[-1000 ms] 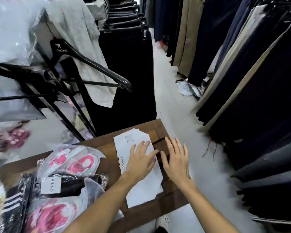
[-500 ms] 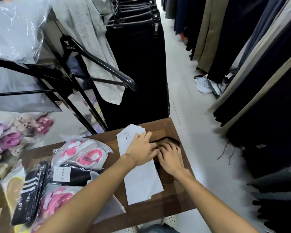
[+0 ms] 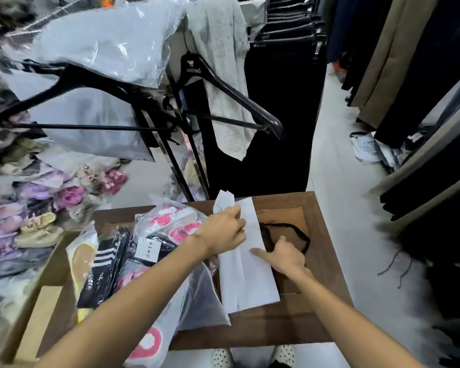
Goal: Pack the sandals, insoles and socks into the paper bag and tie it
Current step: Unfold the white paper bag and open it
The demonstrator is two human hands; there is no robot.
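Observation:
A flat white paper bag [image 3: 246, 274] lies on the brown wooden table [image 3: 327, 264]. My left hand [image 3: 225, 231] grips its left edge near the top and lifts that side. My right hand [image 3: 283, 257] presses the bag's right edge with the thumb stretched out, and its fingers rest on a black cord [image 3: 298, 232] lying on the table. Left of the bag are pink-and-white sandals in clear plastic [image 3: 174, 221], black striped socks [image 3: 104, 272] with a white label [image 3: 147, 248], and a yellow insole [image 3: 80, 264] in plastic.
A black clothes rack with hangers [image 3: 234, 96] and hanging black trousers [image 3: 284, 115] stands just behind the table. More garments hang along the right [image 3: 422, 102]. Piles of packed footwear [image 3: 37, 208] lie at the left. A cardboard piece [image 3: 37, 322] lies at the near left.
My view has swung left. My left hand went from pressing flat on the bag to gripping and raising its left edge. My right hand shifted onto the black cord.

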